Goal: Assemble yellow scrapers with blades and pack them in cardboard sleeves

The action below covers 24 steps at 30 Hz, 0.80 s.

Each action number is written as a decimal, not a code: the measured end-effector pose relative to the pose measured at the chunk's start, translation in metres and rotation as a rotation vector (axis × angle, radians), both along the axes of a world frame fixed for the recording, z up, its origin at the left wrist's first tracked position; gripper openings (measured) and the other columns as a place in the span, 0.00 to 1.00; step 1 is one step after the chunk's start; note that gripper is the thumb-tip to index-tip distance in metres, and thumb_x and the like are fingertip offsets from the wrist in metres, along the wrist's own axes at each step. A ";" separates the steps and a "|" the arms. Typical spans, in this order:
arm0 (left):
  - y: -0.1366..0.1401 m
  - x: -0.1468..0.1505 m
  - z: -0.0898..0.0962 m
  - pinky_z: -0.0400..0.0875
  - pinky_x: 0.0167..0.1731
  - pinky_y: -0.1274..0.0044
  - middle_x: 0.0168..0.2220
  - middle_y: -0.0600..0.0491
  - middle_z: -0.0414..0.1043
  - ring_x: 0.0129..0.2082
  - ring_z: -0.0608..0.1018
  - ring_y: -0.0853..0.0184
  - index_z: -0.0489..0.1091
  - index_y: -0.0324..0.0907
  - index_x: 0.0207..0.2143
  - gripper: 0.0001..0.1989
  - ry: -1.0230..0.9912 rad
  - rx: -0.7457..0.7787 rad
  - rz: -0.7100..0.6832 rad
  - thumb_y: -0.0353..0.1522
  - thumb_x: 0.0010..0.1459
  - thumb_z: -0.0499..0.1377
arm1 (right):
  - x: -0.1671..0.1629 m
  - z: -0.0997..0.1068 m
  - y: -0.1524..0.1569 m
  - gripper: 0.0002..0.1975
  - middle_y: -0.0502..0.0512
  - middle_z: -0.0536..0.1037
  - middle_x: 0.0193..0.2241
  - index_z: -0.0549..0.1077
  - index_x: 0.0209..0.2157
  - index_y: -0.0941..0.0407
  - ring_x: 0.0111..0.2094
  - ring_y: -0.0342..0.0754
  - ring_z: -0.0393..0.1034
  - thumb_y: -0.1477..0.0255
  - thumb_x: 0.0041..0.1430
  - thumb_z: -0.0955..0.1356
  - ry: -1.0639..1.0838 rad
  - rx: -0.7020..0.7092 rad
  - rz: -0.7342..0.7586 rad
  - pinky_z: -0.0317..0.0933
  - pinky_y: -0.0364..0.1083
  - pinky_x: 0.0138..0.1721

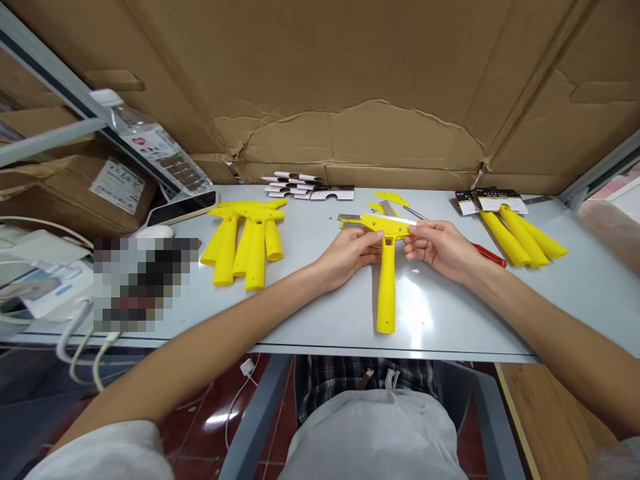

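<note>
Between my hands is a yellow scraper [387, 287], its handle pointing toward me and a metal blade strip along its wide head. My left hand [347, 255] is closed on the left side of the head, thumb in front. The fingers of my right hand [440, 247] pinch the right end of the head near the blade. Just behind the scraper lie a loose yellow strip-like part [393, 198] and some metal pieces, partly hidden. A screwdriver with a red handle [490, 255] lies beside my right wrist, partly covered by my right hand.
Several yellow scraper handles [255, 257] lie in a pile at left. At right are yellow scrapers [523, 237] with black-and-white cards [493, 201]. Folded cards [310, 187] lie by the cardboard wall [350, 80]. A phone [183, 209], a plastic bottle [155, 143] and cables stand left.
</note>
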<state>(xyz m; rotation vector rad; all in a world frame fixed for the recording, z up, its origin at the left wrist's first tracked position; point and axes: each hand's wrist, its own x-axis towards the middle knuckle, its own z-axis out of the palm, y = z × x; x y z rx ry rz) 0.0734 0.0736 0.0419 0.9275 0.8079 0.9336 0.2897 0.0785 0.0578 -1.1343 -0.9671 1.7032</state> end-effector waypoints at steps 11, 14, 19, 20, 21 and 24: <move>-0.013 0.007 0.015 0.63 0.16 0.81 0.25 0.53 0.71 0.16 0.69 0.74 0.69 0.39 0.33 0.10 0.062 -0.138 -0.032 0.28 0.70 0.55 | -0.006 -0.012 -0.008 0.16 0.61 0.81 0.34 0.72 0.37 0.63 0.29 0.44 0.78 0.71 0.53 0.79 -0.003 -0.026 0.153 0.77 0.42 0.32; -0.014 0.006 0.018 0.56 0.15 0.83 0.24 0.56 0.68 0.14 0.64 0.77 0.67 0.40 0.33 0.08 0.077 -0.148 -0.031 0.28 0.68 0.56 | -0.006 -0.013 -0.009 0.20 0.61 0.81 0.34 0.71 0.37 0.62 0.29 0.45 0.78 0.69 0.50 0.80 -0.002 -0.013 0.176 0.77 0.44 0.32; -0.015 0.006 0.019 0.55 0.15 0.83 0.23 0.55 0.68 0.15 0.63 0.77 0.67 0.41 0.32 0.08 0.110 -0.133 -0.018 0.31 0.66 0.59 | -0.004 -0.011 -0.009 0.22 0.60 0.81 0.35 0.71 0.39 0.61 0.30 0.45 0.78 0.67 0.51 0.81 -0.016 -0.004 0.214 0.77 0.44 0.32; -0.015 0.006 0.018 0.55 0.15 0.83 0.23 0.55 0.68 0.15 0.63 0.77 0.67 0.41 0.31 0.08 0.119 -0.130 -0.021 0.31 0.66 0.60 | -0.004 -0.011 -0.009 0.22 0.60 0.81 0.34 0.71 0.40 0.61 0.30 0.45 0.78 0.66 0.52 0.81 -0.021 -0.008 0.222 0.77 0.44 0.32; -0.015 0.006 0.018 0.55 0.15 0.82 0.23 0.55 0.68 0.14 0.63 0.77 0.67 0.41 0.31 0.09 0.127 -0.127 -0.027 0.31 0.66 0.60 | -0.004 -0.010 -0.010 0.22 0.60 0.81 0.34 0.71 0.40 0.61 0.30 0.45 0.78 0.65 0.53 0.80 -0.026 -0.012 0.232 0.77 0.44 0.32; -0.017 0.007 0.018 0.54 0.15 0.82 0.24 0.55 0.68 0.15 0.63 0.77 0.68 0.41 0.30 0.09 0.147 -0.112 -0.047 0.30 0.67 0.59 | -0.004 -0.010 -0.010 0.23 0.60 0.81 0.33 0.71 0.43 0.61 0.29 0.46 0.78 0.61 0.56 0.79 -0.041 -0.014 0.258 0.77 0.45 0.31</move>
